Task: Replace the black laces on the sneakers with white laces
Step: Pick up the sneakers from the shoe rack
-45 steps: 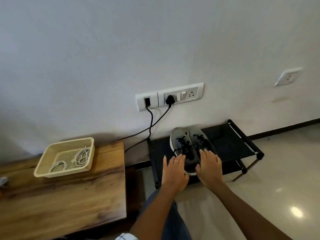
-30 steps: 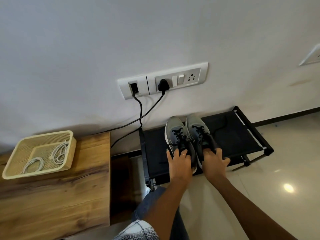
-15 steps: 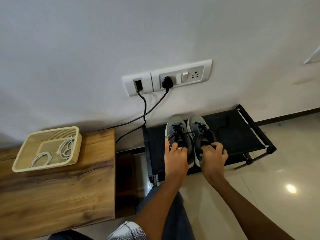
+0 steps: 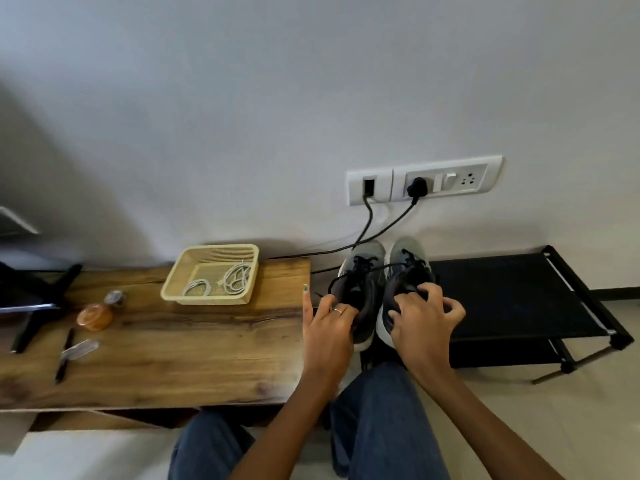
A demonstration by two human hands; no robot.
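Two sneakers, black laces still in, held by heels just right of wooden bench. L hand and R hand each curled round one, prob. for carrying. White laces wait in basket on bench.

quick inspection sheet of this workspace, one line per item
surface: wooden table, bare at the near right.
job's things: two grey sneakers with black laces, held side by side between table and black shoe rack; white laces coiled in a cream basket on the table.
clutter: amber bottle, pen and a small clear item on the table's left.
grippers: left hand grips the left sneaker's heel, index finger raised; right hand grips the right one's collar.
cables: two black cables run from the wall socket plate down behind the sneakers.
surroundings: white wall, pale tiled floor, the person's jeans.
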